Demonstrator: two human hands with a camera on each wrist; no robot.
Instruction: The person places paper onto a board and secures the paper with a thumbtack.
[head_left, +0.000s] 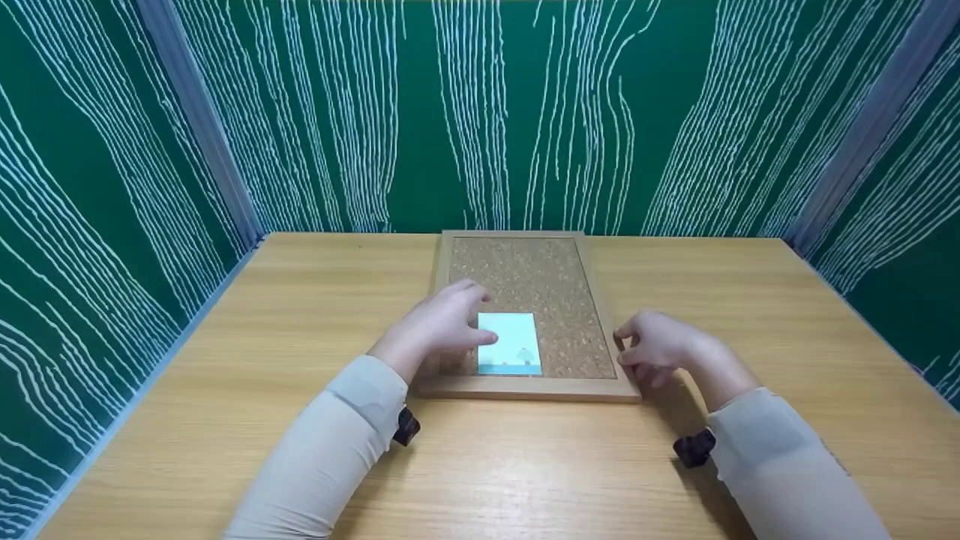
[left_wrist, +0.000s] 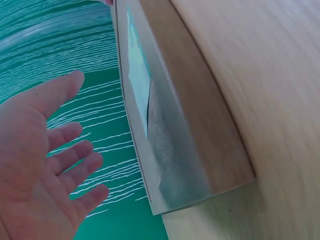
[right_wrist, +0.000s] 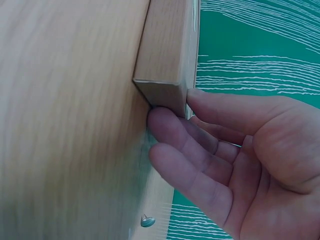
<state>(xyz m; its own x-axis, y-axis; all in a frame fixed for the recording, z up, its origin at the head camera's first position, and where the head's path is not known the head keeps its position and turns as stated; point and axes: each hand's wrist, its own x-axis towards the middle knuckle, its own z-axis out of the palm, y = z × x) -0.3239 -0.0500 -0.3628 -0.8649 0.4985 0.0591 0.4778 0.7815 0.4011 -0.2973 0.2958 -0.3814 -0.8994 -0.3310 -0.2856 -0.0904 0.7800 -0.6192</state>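
A wood-framed cork board [head_left: 570, 300] lies on the table. On its near part is a pale blue-green note [head_left: 510, 341] with a darker band and a small drawing along its bottom; the left wrist view shows its lower edge standing slightly off the cork. My left hand [head_left: 442, 319] hovers over the board's left side, thumb overlapping the note in the head view. The left wrist view shows that hand [left_wrist: 45, 155] with fingers spread and nothing held. My right hand [head_left: 660, 349] grips the frame's right side near the near corner, thumb [right_wrist: 225, 107] at its top edge, fingers curled against the side.
A small thumbtack [right_wrist: 147, 220] lies on the table beyond my right hand. Green walls [head_left: 420, 112] with white wavy lines enclose the wooden table [head_left: 510, 465] at the back and both sides. The board's far end is close to the back wall.
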